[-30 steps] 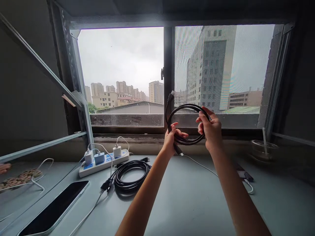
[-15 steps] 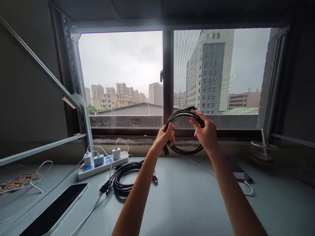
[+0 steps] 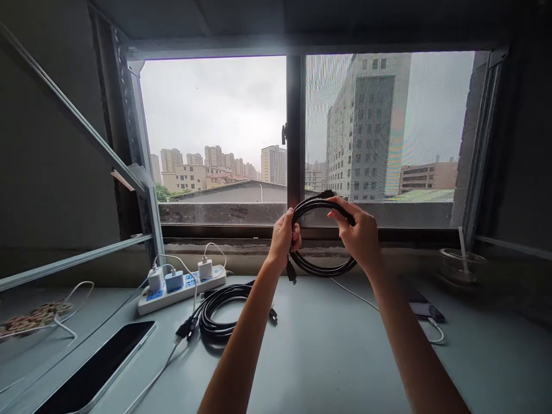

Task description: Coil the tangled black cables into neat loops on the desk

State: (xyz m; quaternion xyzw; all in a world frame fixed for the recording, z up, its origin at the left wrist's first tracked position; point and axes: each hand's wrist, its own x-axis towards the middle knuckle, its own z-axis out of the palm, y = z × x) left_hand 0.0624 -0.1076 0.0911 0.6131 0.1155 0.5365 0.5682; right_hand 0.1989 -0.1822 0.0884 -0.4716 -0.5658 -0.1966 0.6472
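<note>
A coiled black cable point(image 3: 324, 270) is held up in front of the window, above the back of the desk. My left hand point(image 3: 283, 236) is closed round the left side of the loop, and one plug end hangs just below it. On the upper right of the loop, my right hand point(image 3: 359, 229) pinches the strands between thumb and fingers. The other connector sticks out at the top, close to my right fingertips. A second black cable coil point(image 3: 215, 330) lies on the desk, partly hidden behind my left forearm.
A white power strip point(image 3: 183, 292) with several chargers stands at the back left. One phone point(image 3: 97, 368) lies at the front left, another phone point(image 3: 426, 310) at the right beside a clear cup point(image 3: 461, 264). A thin white cable point(image 3: 353, 294) crosses the desk. Metal frame posts flank the window.
My left hand has turned more upright on the coil and shifted slightly left. The coil's bottom hangs a little lower, and the top connector has moved slightly left. My right hand keeps its pinch.
</note>
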